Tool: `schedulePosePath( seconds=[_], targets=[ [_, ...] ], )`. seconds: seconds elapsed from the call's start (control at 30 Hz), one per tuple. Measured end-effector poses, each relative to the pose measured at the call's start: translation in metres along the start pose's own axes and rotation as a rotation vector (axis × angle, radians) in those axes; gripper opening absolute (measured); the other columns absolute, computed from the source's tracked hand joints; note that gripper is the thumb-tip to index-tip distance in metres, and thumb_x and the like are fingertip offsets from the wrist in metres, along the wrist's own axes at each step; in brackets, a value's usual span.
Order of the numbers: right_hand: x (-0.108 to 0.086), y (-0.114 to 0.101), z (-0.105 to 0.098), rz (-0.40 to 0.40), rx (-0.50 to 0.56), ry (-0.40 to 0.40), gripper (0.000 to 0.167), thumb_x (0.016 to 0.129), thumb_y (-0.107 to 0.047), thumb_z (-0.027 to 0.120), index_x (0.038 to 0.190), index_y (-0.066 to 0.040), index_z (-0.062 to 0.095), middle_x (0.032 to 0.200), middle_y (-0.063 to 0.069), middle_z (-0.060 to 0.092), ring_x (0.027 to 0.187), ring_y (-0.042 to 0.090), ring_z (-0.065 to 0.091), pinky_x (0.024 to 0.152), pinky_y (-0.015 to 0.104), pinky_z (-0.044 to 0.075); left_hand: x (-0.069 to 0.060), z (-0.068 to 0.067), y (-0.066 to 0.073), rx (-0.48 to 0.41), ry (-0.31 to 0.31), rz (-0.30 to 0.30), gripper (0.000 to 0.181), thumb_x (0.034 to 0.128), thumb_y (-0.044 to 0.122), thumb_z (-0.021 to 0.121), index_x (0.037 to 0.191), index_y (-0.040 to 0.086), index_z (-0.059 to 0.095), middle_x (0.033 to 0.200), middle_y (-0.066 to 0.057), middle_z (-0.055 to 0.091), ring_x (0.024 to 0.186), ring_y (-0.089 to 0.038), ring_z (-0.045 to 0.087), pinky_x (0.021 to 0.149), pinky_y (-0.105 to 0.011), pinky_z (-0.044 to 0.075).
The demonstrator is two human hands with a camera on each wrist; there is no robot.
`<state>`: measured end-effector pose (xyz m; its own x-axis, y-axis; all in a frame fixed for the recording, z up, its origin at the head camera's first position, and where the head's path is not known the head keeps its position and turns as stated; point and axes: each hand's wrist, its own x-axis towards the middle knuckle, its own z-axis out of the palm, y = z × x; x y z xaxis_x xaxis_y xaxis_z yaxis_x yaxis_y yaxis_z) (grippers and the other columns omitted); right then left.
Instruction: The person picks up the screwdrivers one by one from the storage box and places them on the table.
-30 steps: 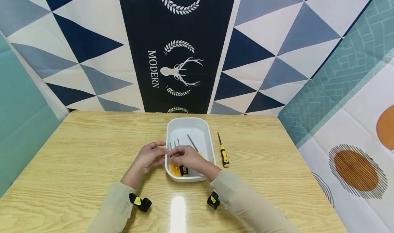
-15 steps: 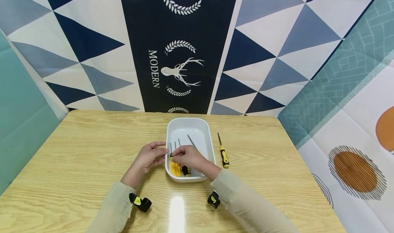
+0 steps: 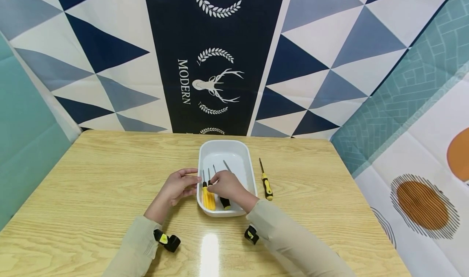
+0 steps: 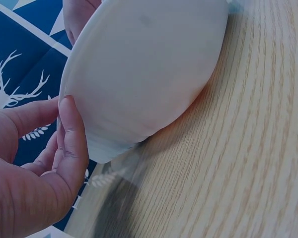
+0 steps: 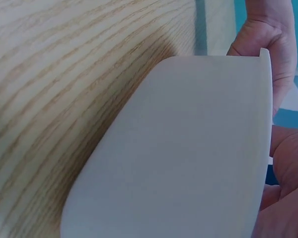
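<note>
A white tray (image 3: 239, 151) holds several screwdrivers. Two clear-yellow handles (image 3: 209, 199) lie along its left side, and a black handle (image 3: 225, 203) slants beside them. My left hand (image 3: 179, 186) grips the tray's left rim; in the left wrist view the left hand (image 4: 44, 168) has fingertips on both sides of that rim. Bent over the tray, my right hand (image 3: 228, 186) has its fingertips beside the upper end of the second yellow handle. Whether they hold anything is hidden, also in the right wrist view, where the tray wall (image 5: 184, 148) covers them.
On the wooden table (image 3: 128, 167), a yellow-and-black screwdriver (image 3: 267, 186) lies just right of the tray. Another shaft (image 3: 227, 165) inside the tray points toward the back, its handle behind my right hand. A patterned cloth (image 3: 216, 118) hangs behind the table.
My right hand has moved slightly right, uncovering more of the yellow handles. The black handle has shifted right inside the tray. My left hand has stayed at the rim.
</note>
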<state>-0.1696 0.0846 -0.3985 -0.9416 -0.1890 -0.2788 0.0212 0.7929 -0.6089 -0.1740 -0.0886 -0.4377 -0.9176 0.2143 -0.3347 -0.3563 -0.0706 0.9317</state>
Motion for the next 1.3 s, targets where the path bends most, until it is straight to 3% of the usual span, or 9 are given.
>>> schedulePosePath(
  seconds=[0.27,0.4,0.53,0.7,0.83,1.0,1.2,1.3],
  targets=[
    [0.004,-0.004,0.004,0.013,-0.111,-0.007,0.03,0.078,-0.019,0.071,0.1,0.001,0.066,0.099,0.009,0.067,0.081,0.018,0.057,0.079,0.033,0.052,0.0,0.0,-0.001,-0.002,0.0,-0.003,0.048,0.088,0.008,0.062,0.132,0.0,0.045,0.094,-0.005,0.064,0.071,-0.011,0.064,0.066,-0.023,0.057],
    [0.006,-0.008,0.004,0.029,-0.164,-0.009,0.016,0.077,-0.016,0.07,0.08,-0.002,0.062,0.074,0.003,0.058,0.063,0.015,0.047,0.059,0.026,0.045,0.001,0.0,0.0,0.001,-0.006,0.002,0.048,0.0881,0.008,0.062,0.132,0.0,0.045,0.093,-0.003,0.063,0.072,-0.011,0.064,0.066,-0.023,0.057],
    [0.009,-0.011,0.005,0.037,-0.192,-0.031,0.018,0.077,-0.012,0.068,0.069,-0.007,0.053,0.061,0.001,0.045,0.053,0.016,0.042,0.047,0.024,0.034,0.001,0.0,0.0,0.002,-0.013,0.01,0.048,0.0881,0.008,0.061,0.133,-0.001,0.044,0.092,-0.001,0.063,0.073,-0.01,0.064,0.066,-0.022,0.057],
    [0.009,-0.013,0.008,0.049,-0.234,-0.035,0.01,0.078,-0.009,0.065,0.082,-0.004,0.057,0.071,0.004,0.053,0.06,0.018,0.048,0.053,0.023,0.04,0.001,0.0,-0.001,-0.003,-0.015,0.004,0.049,0.0878,0.008,0.062,0.133,-0.001,0.045,0.094,-0.003,0.064,0.074,-0.011,0.064,0.066,-0.023,0.057],
    [0.009,-0.015,0.011,0.027,-0.278,-0.032,0.006,0.076,-0.005,0.063,0.074,-0.006,0.058,0.066,0.003,0.051,0.056,0.016,0.046,0.049,0.022,0.039,0.001,0.0,-0.001,-0.005,-0.014,0.0,0.049,0.0878,0.008,0.062,0.132,-0.001,0.045,0.096,-0.006,0.064,0.074,-0.011,0.064,0.067,-0.023,0.057],
    [0.009,-0.018,0.013,0.006,-0.333,-0.025,0.014,0.076,-0.004,0.062,0.065,-0.009,0.055,0.059,0.0,0.046,0.051,0.014,0.042,0.045,0.021,0.036,0.002,-0.001,-0.001,-0.004,-0.016,-0.002,0.049,0.0881,0.008,0.062,0.133,-0.001,0.044,0.096,-0.006,0.064,0.075,-0.011,0.064,0.067,-0.023,0.056],
    [0.01,-0.021,0.016,0.011,-0.375,-0.037,0.002,0.079,-0.004,0.061,0.081,-0.006,0.061,0.071,0.003,0.055,0.059,0.016,0.048,0.052,0.023,0.041,0.0,-0.001,0.0,-0.016,-0.027,-0.005,0.05,0.0881,0.007,0.061,0.134,-0.001,0.042,0.092,-0.002,0.064,0.073,-0.01,0.063,0.066,-0.022,0.056],
    [0.01,-0.022,0.017,0.004,-0.395,-0.042,0.003,0.081,-0.004,0.059,0.081,-0.006,0.061,0.071,0.003,0.055,0.059,0.016,0.049,0.05,0.023,0.041,0.0,-0.001,-0.001,-0.016,-0.029,-0.002,0.051,0.0883,0.007,0.061,0.135,-0.001,0.042,0.091,0.0,0.064,0.073,-0.009,0.064,0.066,-0.022,0.056]
  ],
)
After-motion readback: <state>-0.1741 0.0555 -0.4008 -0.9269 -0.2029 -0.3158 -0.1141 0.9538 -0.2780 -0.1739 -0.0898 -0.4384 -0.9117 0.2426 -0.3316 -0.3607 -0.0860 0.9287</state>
